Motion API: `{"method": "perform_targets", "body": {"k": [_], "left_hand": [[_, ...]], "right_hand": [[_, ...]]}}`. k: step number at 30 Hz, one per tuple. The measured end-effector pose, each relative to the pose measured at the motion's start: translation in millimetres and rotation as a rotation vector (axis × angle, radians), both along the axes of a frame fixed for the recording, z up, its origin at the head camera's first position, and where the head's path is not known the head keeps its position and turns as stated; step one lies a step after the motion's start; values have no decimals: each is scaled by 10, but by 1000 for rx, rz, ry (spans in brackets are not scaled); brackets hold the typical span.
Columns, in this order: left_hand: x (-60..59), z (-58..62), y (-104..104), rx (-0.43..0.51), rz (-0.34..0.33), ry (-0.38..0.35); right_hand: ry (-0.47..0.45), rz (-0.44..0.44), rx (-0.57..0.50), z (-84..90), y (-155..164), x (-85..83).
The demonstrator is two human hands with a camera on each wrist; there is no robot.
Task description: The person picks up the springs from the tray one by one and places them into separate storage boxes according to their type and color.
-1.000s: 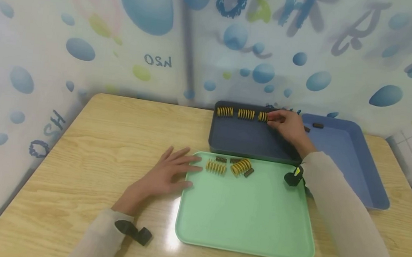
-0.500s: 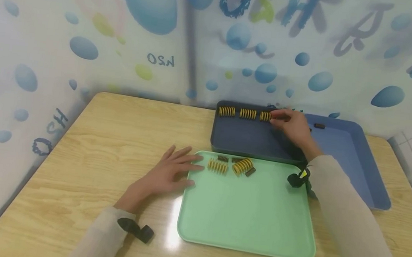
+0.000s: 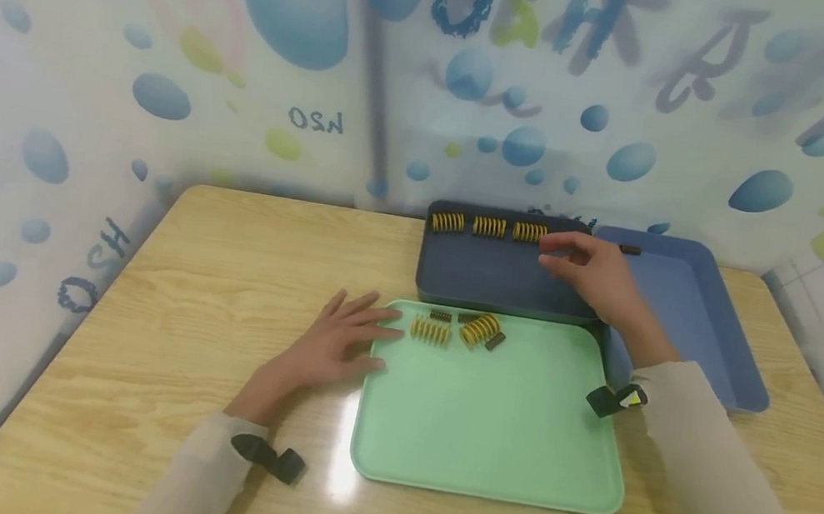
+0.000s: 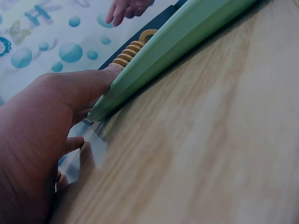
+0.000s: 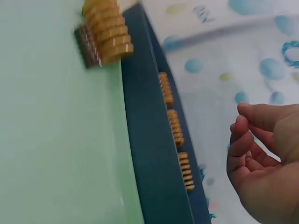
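Observation:
My left hand [image 3: 331, 345] rests at the left rim of the green tray [image 3: 491, 433], fingers spread, the fingertips over its edge. Two yellow coil springs lie by that tray's far edge, one straight [image 3: 430, 331] and one slanted [image 3: 480, 330], among small dark springs [image 3: 495, 341]. Along the back of the dark tray [image 3: 478, 276] runs a row of 3 yellow springs. My right hand [image 3: 595, 272] hovers over this tray, just right of the row's rightmost spring [image 3: 529, 232]. Its thumb and fingers are bent loosely, and the right wrist view shows nothing between them.
A blue tray [image 3: 699, 321] stands to the right of the dark tray, partly behind my right forearm. A small dark spring [image 3: 630, 250] lies near its back edge. A patterned wall covering [image 3: 400, 80] rises right behind the wooden table [image 3: 231, 255].
My right hand has let go of the rightmost yellow spring in the dark tray and drawn slightly back to the right. My left hand has stayed in place.

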State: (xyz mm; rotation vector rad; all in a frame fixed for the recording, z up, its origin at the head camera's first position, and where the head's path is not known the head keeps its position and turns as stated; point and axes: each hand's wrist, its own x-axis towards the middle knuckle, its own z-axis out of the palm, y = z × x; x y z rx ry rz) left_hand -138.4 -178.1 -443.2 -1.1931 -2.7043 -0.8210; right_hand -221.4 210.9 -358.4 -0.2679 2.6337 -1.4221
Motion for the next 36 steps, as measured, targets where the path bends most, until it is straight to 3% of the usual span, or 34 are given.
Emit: {"method": "perform_targets", "body": {"k": [7,15,22,36], "left_hand": [[1,-11,-11,-2,3,-6],[-3,-17,-7,5,2,-10],[-5,-10,2,10,-2,-8],[-20,-42,6,5,4,12]], "right_hand": [[-58,24,-94,-71,-7,366],[-65,62,-134,-120,-58,620],[-105,119,-183,-266,-119,707],[-116,193,-213,-512,-110,707]]}}
